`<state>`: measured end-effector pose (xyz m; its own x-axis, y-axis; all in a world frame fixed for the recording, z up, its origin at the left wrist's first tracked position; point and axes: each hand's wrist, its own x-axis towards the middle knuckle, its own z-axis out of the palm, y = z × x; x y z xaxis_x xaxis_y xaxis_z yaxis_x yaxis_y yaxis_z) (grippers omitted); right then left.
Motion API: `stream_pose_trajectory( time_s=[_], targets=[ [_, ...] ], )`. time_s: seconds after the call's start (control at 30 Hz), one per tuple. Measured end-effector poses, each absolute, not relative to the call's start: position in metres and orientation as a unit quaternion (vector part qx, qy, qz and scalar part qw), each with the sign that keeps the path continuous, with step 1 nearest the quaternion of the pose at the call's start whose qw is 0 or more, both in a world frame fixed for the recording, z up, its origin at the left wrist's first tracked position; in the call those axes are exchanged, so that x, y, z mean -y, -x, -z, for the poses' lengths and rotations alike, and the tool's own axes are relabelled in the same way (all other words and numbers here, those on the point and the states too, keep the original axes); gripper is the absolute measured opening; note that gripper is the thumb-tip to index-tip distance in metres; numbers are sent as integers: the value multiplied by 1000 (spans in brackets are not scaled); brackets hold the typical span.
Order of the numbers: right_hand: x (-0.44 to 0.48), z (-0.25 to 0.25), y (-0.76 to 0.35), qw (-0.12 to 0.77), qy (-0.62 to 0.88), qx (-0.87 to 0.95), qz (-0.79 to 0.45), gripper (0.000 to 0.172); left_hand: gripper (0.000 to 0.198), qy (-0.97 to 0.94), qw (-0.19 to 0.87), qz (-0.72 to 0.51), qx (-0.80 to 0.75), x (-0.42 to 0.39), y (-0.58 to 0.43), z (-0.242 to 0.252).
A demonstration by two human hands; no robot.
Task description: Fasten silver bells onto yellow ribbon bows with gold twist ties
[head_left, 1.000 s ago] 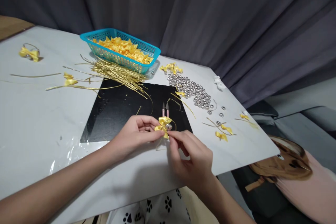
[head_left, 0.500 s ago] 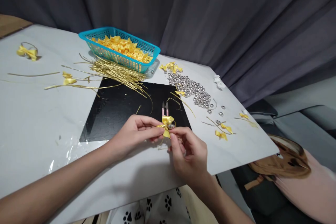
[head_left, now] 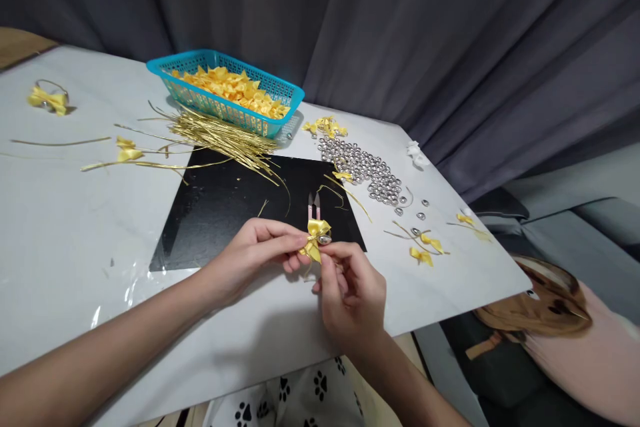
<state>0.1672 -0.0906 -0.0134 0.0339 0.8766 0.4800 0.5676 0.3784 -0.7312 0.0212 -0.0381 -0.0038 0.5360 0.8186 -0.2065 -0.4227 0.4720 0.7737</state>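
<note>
A yellow ribbon bow point(head_left: 317, 228) is held up over the near edge of the black mat point(head_left: 220, 227), with gold cord round its middle. Against the bow's right side sits a shiny silver bead point(head_left: 325, 239). My left hand point(head_left: 263, 247) pinches the bow from the left, fingers closed. From the right, my right hand point(head_left: 353, 287) closes thumb and forefinger at the bow's lower side, just under the bead; its exact grip is partly hidden. Thread snips point(head_left: 313, 207) with pink handles lie right behind the bow, blades pointing away, their near end covered.
A blue basket point(head_left: 225, 110) of yellow bows stands at the back, with a bundle of gold cords point(head_left: 220, 137) before it. Many silver beads point(head_left: 360, 163) are spread to the right, near loose bows point(head_left: 421, 255). A bow on a ring point(head_left: 49, 100) lies far left.
The bow has tilted and turned slightly in my fingers, and its lower loop now hangs to the left. My right hand has shifted a little left.
</note>
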Motion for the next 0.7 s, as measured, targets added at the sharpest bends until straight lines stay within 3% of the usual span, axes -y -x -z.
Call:
stream_pose_trajectory(
  time_s=[0.7],
  targets=[
    [89, 11, -165, 475, 521, 700, -114, 15, 17, -376, 792, -365, -314, 38, -24, 3]
  ],
)
